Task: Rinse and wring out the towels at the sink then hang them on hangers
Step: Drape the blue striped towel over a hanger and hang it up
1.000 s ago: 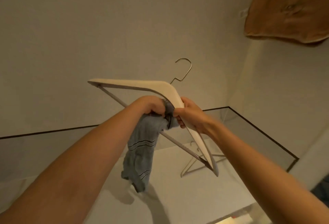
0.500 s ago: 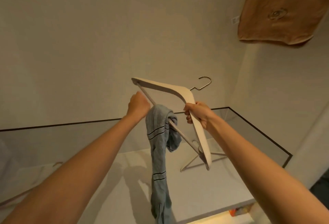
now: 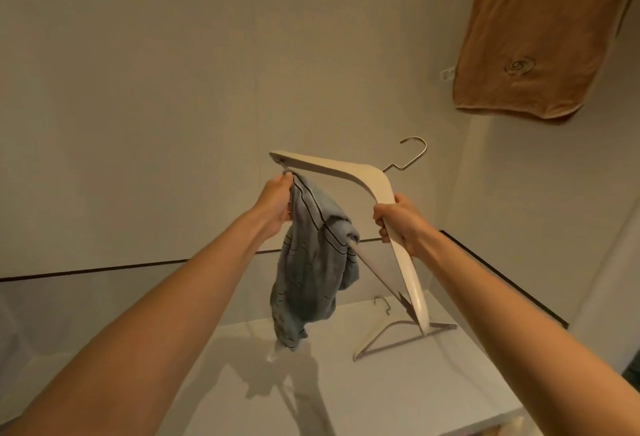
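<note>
A pale wooden hanger (image 3: 349,172) with a metal hook is held up in front of me, tilted with one arm pointing down. My right hand (image 3: 398,222) grips its lower arm. A grey-blue towel (image 3: 311,269) with thin dark stripes is draped over the hanger's crossbar and hangs bunched below it. My left hand (image 3: 275,205) pinches the towel's upper edge near the hanger's left tip.
A second pale hanger (image 3: 388,335) lies on the white counter (image 3: 398,394) below. A tan towel (image 3: 540,37) hangs high at the upper right against the wall. A dark-edged glass panel runs behind the counter.
My left hand has drawn the towel up and left along the crossbar, so it hangs shorter and more spread. The hanger has shifted slightly; my right hand keeps its grip.
</note>
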`<control>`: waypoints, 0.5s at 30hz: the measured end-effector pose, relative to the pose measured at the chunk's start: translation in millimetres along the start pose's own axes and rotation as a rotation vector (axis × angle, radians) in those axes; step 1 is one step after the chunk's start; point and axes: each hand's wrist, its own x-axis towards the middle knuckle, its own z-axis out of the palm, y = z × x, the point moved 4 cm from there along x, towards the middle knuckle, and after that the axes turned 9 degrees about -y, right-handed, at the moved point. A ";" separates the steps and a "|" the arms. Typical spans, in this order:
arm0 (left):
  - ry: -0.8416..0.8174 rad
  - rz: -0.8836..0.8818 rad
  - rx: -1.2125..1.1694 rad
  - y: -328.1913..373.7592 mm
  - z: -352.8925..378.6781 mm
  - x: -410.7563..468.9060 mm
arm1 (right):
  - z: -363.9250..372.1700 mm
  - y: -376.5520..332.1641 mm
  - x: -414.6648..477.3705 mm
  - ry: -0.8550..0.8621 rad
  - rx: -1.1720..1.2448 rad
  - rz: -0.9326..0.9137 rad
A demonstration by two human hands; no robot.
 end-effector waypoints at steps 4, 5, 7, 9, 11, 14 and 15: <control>-0.068 -0.003 -0.050 31.1 8.0 11.5 | 1.8 -13.4 -8.3 -0.043 -0.030 -0.118; -0.074 -0.026 0.029 33.1 5.0 15.3 | -0.3 -20.6 -10.5 -0.044 -0.045 -0.156; -0.047 -0.066 0.266 35.0 -4.7 20.5 | -6.5 -33.7 -13.4 -0.062 -0.116 -0.207; 0.010 -0.074 0.438 36.2 -14.4 22.7 | -11.1 -41.4 -16.3 -0.106 -0.207 -0.212; 0.056 -0.063 0.480 35.0 -20.1 23.3 | -15.8 -44.2 -17.2 -0.131 -0.245 -0.200; 0.185 -0.036 0.464 30.2 -30.6 25.1 | -20.5 -45.6 -15.1 -0.144 -0.270 -0.191; 0.239 -0.040 0.435 28.7 -34.4 23.9 | -21.0 -46.3 -14.5 -0.148 -0.287 -0.192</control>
